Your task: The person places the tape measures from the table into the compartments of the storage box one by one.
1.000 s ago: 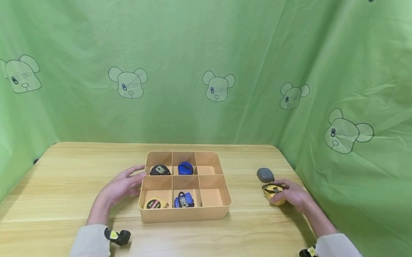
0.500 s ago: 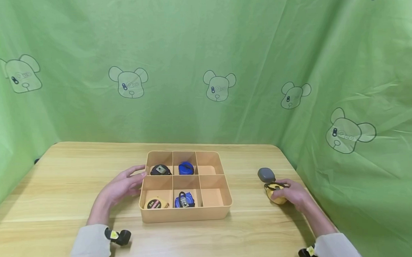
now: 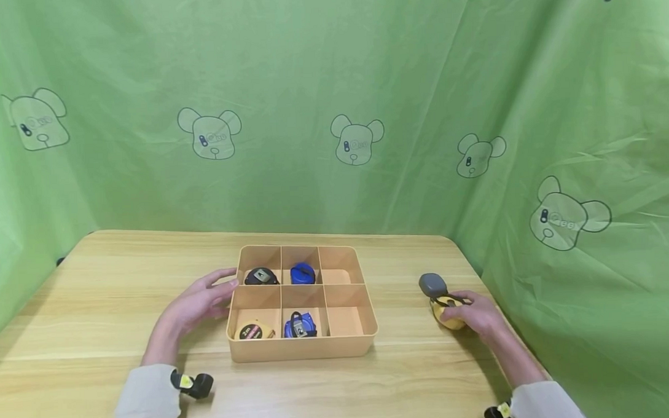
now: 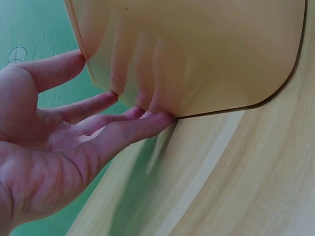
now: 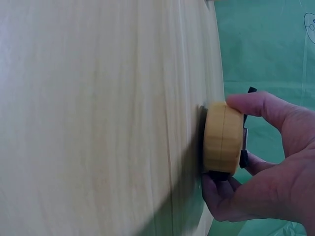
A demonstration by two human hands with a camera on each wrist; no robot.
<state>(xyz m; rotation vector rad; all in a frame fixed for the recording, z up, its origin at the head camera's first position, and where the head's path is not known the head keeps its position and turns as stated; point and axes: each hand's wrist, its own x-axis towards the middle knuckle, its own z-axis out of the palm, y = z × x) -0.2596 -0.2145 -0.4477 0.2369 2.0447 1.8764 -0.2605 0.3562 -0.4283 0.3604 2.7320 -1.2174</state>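
The right hand (image 3: 476,318) curls round a yellow tape measure (image 3: 446,314) lying on the desk (image 3: 94,291) near its right edge, thumb and fingers clamped on its sides, just beside a grey tape measure (image 3: 432,285). The left hand (image 3: 196,303) lies flat with straight fingers (image 4: 133,129) pressed against the left wall of the divided tray (image 3: 303,348), which holds four more tape measures.

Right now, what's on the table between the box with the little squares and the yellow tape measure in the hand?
Only bare wooden table. In the head view, nothing lies between the tray and the yellow tape measure gripped by the right hand. The grey tape measure sits just behind that stretch.
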